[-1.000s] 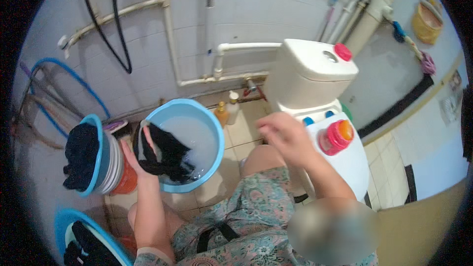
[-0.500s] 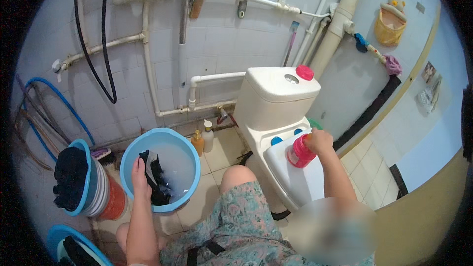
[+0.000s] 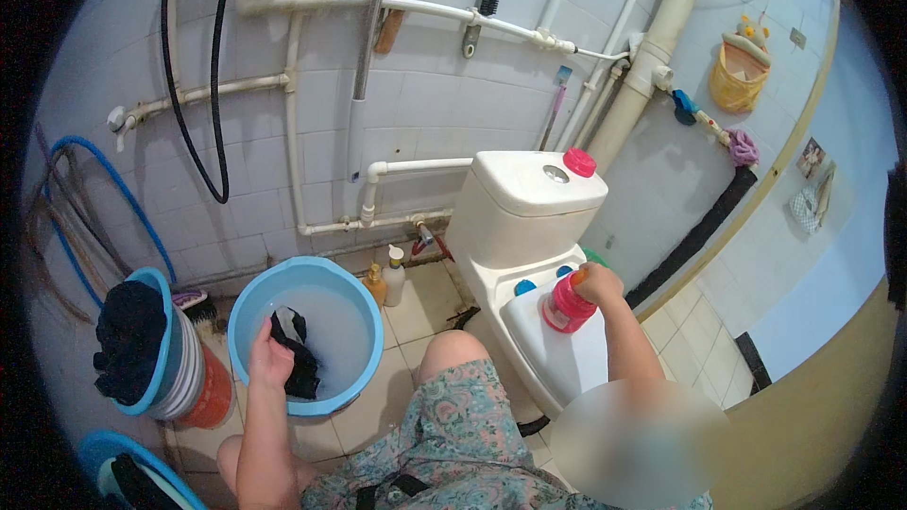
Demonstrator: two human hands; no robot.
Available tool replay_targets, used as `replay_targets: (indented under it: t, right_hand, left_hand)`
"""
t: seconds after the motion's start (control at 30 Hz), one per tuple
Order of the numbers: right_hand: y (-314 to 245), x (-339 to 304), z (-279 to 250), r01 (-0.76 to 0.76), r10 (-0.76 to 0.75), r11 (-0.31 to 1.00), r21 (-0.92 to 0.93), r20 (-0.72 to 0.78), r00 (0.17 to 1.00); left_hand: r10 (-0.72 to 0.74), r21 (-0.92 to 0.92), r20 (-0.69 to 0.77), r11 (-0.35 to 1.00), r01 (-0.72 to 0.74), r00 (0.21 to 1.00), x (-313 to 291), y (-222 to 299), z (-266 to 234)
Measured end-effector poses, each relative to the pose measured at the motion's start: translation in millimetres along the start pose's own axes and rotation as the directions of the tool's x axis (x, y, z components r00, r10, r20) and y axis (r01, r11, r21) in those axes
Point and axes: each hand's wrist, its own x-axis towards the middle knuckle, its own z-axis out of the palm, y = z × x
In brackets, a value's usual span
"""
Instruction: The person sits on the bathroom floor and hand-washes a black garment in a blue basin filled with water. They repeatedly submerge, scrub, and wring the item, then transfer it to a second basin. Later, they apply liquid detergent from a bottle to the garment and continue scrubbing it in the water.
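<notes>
Right hand [image 3: 597,281] on pink bottle [image 3: 567,305]

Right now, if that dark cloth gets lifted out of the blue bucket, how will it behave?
The dark cloth drapes in folds over the blue bucket rim under the left hand, so it would probably hang limp. It lies in water, so it is likely heavy for its size and dripping.

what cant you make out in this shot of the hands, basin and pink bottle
Head view only:
- Pink bottle: right hand covers its top, so cap state unknown.
- Dark cloth in blue basin: left hand hides part; garment type unclear.
- Lower blue basin: cut off by frame edge.
</notes>
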Motion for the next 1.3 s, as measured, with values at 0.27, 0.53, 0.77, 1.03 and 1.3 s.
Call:
replay_targets:
  t: [0.27, 0.53, 0.77, 1.03, 1.3]
  right_hand:
    - [-1, 2, -7, -0.024, 0.024, 1.000, -0.016, -0.035, 0.999]
    - [12, -21, -78, -0.007, 0.020, 0.995, 0.100, -0.130, 0.991]
    - [-9, -34, -128, 0.201, -0.102, 0.510, 0.836, -0.174, 0.980]
    - [-229, -111, 11, -0.289, -0.616, -0.087, 0.953, 0.177, 0.768]
    - [-355, -184, 114, 0.566, -0.673, 0.091, 0.819, -0.368, 0.641]
  left_hand:
    - [-0.060, 0.033, -0.137, 0.997, 0.065, 0.989, 8, 1, -9]
    - [-0.061, 0.112, -0.177, 0.990, 0.082, 0.982, -12, -2, 12]
    - [-0.014, -0.036, -0.040, 0.999, 0.013, 0.999, -29, 9, 37]
    - [0.031, -0.155, 0.297, 0.988, 0.016, 0.954, -34, -13, 58]
    - [0.082, -0.217, 0.337, 0.976, -0.008, 0.938, -53, -3, 68]
